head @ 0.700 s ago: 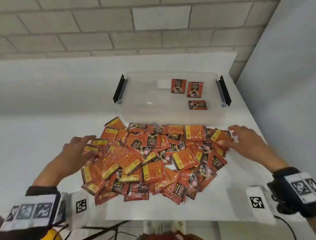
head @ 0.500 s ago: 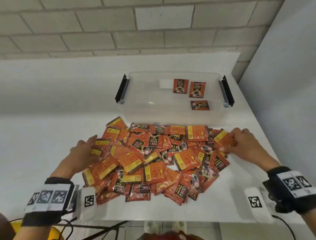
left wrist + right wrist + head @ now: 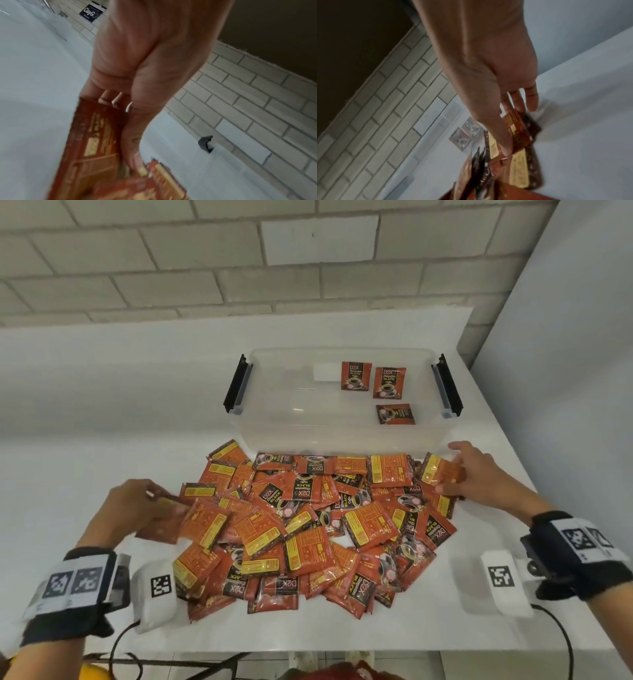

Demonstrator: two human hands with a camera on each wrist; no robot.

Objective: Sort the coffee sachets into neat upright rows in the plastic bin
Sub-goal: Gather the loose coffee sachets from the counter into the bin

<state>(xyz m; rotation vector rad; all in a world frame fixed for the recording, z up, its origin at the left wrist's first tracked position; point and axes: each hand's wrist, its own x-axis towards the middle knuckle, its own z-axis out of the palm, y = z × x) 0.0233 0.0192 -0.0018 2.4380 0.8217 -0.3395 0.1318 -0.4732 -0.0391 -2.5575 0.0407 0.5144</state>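
Before the plastic bin [image 3: 329, 436], sachet pile [image 3: 308, 525]; left hand [image 3: 137, 508] pinches one sachet [image 3: 161, 525] at its left edge, right hand [image 3: 479, 474] another [image 3: 440, 470] at its right.

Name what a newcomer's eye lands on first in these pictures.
First, the big heap of orange-red foil coffee sachets sprawled on the white table. Behind it stands the clear plastic bin with black handles, holding only three sachets. The left hand and right hand each grip a sachet at the heap's edges.

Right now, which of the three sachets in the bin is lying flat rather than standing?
The near one, closest to the pile: it lies flat on the bin floor, print turned sideways. The other two stand against the far wall.
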